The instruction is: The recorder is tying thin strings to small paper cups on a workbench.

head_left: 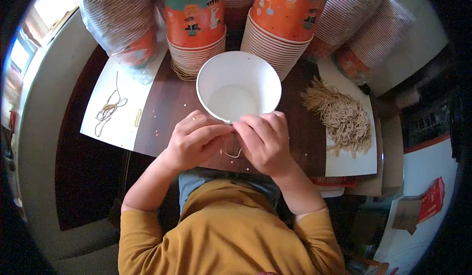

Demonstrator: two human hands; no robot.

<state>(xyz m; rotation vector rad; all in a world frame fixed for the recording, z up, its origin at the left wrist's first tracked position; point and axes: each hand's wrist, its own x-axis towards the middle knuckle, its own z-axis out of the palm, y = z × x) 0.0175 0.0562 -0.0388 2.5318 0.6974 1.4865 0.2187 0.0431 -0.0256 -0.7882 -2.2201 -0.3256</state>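
Note:
A white-lined paper bucket stands tilted toward me at the middle of the table, its open mouth facing up. My left hand and my right hand meet at its near rim. Both are closed, with thumbs and forefingers pinched together almost tip to tip. Between them a thin beige cord dangles in a small loop below the rim. The fingers cover most of what they pinch there.
Stacked orange-and-green paper buckets and a second stack stand behind, flanked by plastic-wrapped stacks. A heap of beige cords lies on white board at right. Loose cords lie at left; small pink dots dot the brown table.

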